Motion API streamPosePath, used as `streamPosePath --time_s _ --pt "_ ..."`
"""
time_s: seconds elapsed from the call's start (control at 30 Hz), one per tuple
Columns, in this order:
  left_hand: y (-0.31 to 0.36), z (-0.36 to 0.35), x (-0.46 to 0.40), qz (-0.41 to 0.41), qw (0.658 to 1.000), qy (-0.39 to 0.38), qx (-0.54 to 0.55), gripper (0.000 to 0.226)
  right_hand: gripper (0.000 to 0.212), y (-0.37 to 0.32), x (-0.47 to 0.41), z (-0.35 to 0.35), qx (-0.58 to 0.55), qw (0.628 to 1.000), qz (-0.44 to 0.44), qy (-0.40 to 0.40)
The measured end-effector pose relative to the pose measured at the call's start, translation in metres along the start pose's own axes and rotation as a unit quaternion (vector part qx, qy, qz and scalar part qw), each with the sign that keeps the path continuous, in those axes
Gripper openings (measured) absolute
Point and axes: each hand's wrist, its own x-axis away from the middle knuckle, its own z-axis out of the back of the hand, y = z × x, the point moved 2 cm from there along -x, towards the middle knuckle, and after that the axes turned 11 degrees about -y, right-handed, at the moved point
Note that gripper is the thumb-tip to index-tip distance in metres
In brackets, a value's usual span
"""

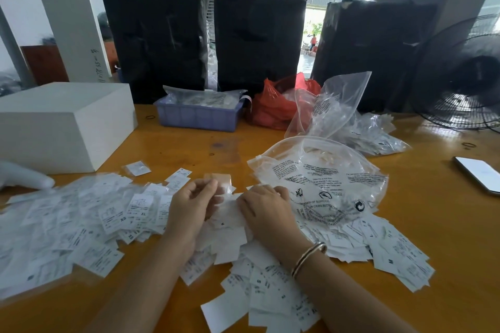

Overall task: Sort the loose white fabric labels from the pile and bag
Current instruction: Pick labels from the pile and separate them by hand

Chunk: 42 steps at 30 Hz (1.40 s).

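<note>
A wide pile of loose white fabric labels (81, 227) with size letters covers the near part of the orange table (433, 224). A clear printed plastic bag (319, 178) lies on the labels at centre right. My left hand (189, 208) is curled over the pile, pinching a small clear sleeve with a label (220, 184) between thumb and fingers. My right hand (266, 211), with a gold bangle on the wrist, rests palm down on the labels at the bag's left edge, fingers bent onto them.
A white box (65, 121) stands at the left, a purple tray (198, 115) of bagged labels and a red bag (273, 108) behind. More clear bags (341, 105) lie at the back right. A phone (479, 174) and a fan (465, 84) are at right. A gloved hand (24, 174) shows at far left.
</note>
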Motion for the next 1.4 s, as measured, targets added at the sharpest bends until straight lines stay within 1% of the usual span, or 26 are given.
streamPosePath --time_s 0.1,0.17,0.23,0.27,0.33,0.4,0.47,0.53,0.57,0.63,0.73,0.77,0.83,0.87,0.93,1.0,1.1,1.13,1.17,1.27,1.33,1.4 --pt "0.002 0.001 0.000 -0.011 1.000 -0.011 0.015 0.014 0.024 0.004 0.005 0.006 -0.046 0.996 -0.013 0.076" --pt "0.003 0.002 0.000 -0.013 0.999 -0.022 0.036 0.017 0.016 0.007 0.008 0.006 -0.100 0.990 -0.029 0.090" --pt "0.004 0.001 0.000 -0.013 0.997 -0.026 0.067 0.024 0.007 0.010 0.010 0.006 -0.185 0.978 -0.047 0.090" --pt "0.005 0.001 -0.001 -0.013 0.996 -0.028 0.081 0.027 0.008 0.012 0.011 0.007 -0.228 0.968 -0.056 0.093" --pt "0.005 0.000 -0.001 -0.008 0.992 -0.036 0.122 0.033 0.023 0.017 0.013 0.010 -0.290 0.947 -0.069 0.119" --pt "0.005 0.000 -0.001 -0.004 0.984 -0.049 0.171 0.037 0.036 0.020 0.016 0.014 -0.329 0.930 -0.085 0.143" --pt "0.006 0.000 0.000 0.001 0.979 -0.059 0.197 0.036 0.040 0.022 0.017 0.016 -0.379 0.907 -0.100 0.152" --pt "0.007 -0.001 0.002 0.006 0.980 -0.064 0.188 0.026 0.040 0.022 0.017 0.016 -0.426 0.886 -0.118 0.140" --pt "0.008 -0.001 0.003 0.009 0.983 -0.064 0.172 0.022 0.038 0.021 0.017 0.015 -0.436 0.881 -0.126 0.130" --pt "0.008 -0.002 0.004 0.012 0.988 -0.066 0.138 0.015 0.033 0.018 0.018 0.014 -0.434 0.884 -0.132 0.115" --pt "0.007 -0.006 0.004 0.007 0.992 -0.078 0.101 0.012 0.022 0.010 0.021 0.013 -0.430 0.894 -0.088 0.094" --pt "0.008 -0.008 0.005 0.005 0.992 -0.087 0.095 0.014 0.017 0.006 0.021 0.013 -0.431 0.896 -0.070 0.083" --pt "0.009 -0.011 0.008 0.002 0.989 -0.110 0.095 0.030 0.023 0.002 0.022 0.012 -0.432 0.898 -0.049 0.064" --pt "0.009 -0.012 0.008 0.002 0.988 -0.119 0.095 0.034 0.022 0.002 0.021 0.011 -0.428 0.901 -0.044 0.062" --pt "0.008 -0.013 0.009 -0.001 0.988 -0.134 0.083 0.026 0.015 0.003 0.019 0.009 -0.421 0.903 -0.048 0.063" --pt "0.008 -0.014 0.010 -0.005 0.987 -0.145 0.071 0.015 0.012 0.005 0.018 0.008 -0.436 0.895 -0.061 0.065" --pt "0.009 -0.015 0.011 -0.013 0.984 -0.165 0.060 0.011 0.009 0.005 0.019 0.009 -0.497 0.864 -0.057 0.050" --pt "0.010 -0.015 0.012 -0.017 0.982 -0.176 0.065 0.008 0.009 0.005 0.020 0.009 -0.515 0.854 -0.055 0.040" --pt "0.011 -0.015 0.013 -0.020 0.979 -0.190 0.076 0.007 0.011 0.004 0.021 0.009 -0.521 0.852 -0.050 0.030" --pt "0.013 -0.015 0.015 -0.017 0.971 -0.217 0.101 0.013 0.023 0.002 0.022 0.012 -0.512 0.858 -0.024 0.025" --pt "0.014 -0.015 0.016 -0.008 0.970 -0.226 0.091 0.019 0.026 0.002 0.022 0.015 -0.527 0.849 -0.020 0.036" --pt "0.015 -0.015 0.017 -0.003 0.974 -0.219 0.058 0.024 0.027 0.002 0.023 0.017 -0.523 0.851 -0.021 0.040"
